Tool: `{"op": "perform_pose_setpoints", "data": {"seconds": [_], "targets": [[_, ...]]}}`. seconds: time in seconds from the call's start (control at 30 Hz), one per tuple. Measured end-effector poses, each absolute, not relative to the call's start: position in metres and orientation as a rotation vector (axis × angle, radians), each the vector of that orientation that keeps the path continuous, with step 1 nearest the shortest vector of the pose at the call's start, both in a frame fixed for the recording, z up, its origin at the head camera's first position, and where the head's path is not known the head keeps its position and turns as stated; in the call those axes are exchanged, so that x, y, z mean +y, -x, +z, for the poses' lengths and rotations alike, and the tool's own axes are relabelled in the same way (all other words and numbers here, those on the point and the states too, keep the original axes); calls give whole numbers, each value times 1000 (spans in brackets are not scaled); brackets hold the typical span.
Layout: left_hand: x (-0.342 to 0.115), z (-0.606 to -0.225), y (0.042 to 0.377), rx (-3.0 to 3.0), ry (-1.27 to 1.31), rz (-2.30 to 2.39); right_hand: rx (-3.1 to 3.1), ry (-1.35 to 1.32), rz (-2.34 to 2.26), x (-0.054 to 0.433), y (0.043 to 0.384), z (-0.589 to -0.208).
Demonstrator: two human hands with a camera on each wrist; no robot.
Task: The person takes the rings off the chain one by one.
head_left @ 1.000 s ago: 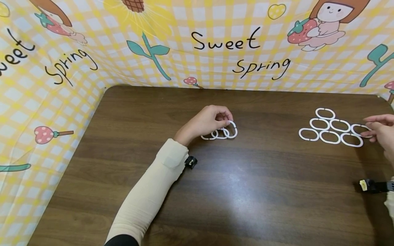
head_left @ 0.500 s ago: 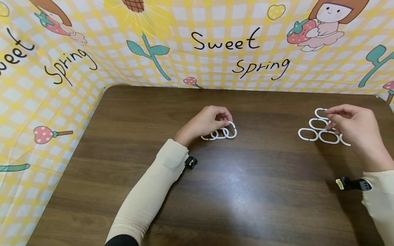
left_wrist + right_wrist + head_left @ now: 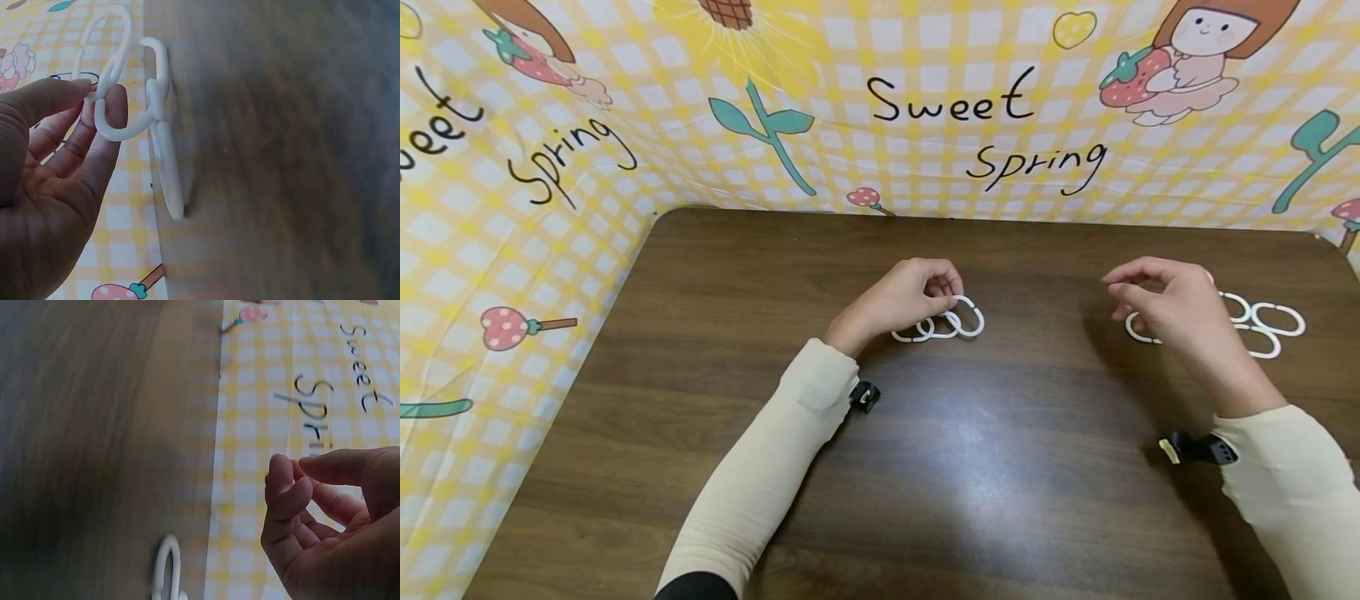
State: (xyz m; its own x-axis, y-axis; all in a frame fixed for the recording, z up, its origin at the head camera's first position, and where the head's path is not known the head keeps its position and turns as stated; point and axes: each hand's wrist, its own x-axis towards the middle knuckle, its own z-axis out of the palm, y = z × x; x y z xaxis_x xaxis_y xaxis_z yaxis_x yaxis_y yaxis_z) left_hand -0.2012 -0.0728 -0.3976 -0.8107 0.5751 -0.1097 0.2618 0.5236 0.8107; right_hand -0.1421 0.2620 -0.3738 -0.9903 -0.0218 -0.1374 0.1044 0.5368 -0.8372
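Note:
My left hand (image 3: pixel 910 292) pinches the upper end link of a short chain of white plastic links (image 3: pixel 982 322) between thumb and fingers. In the left wrist view, the held link of the chain (image 3: pixel 128 132) is raised, and the others hang or lie from it down to the tabletop. My right hand (image 3: pixel 1187 312) hovers over loose white links (image 3: pixel 1303 322), its fingers bent, with nothing seen between thumb and fingertips. It hides several of these links. The right wrist view shows that hand (image 3: pixel 331 519) above one loose link (image 3: pixel 176 565), apart from it.
The dark wooden table (image 3: pixel 925 483) lies under both arms. A yellow checked cloth (image 3: pixel 820 167) with printed drawings rises along its back and left edges. Black wrist cameras (image 3: pixel 865 397) sit on both sleeves.
My right hand has moved left from the far right of the loose links, across them, toward my left hand. The left hand stays put, its link tilting slightly right.

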Motion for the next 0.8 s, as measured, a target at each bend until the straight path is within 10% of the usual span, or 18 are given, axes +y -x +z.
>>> {"op": "perform_pose_setpoints", "data": {"seconds": [0.8], "targets": [[-74, -396, 200, 2403, -677, 1204, 2376, 132, -1571, 177, 140, -390]]}}
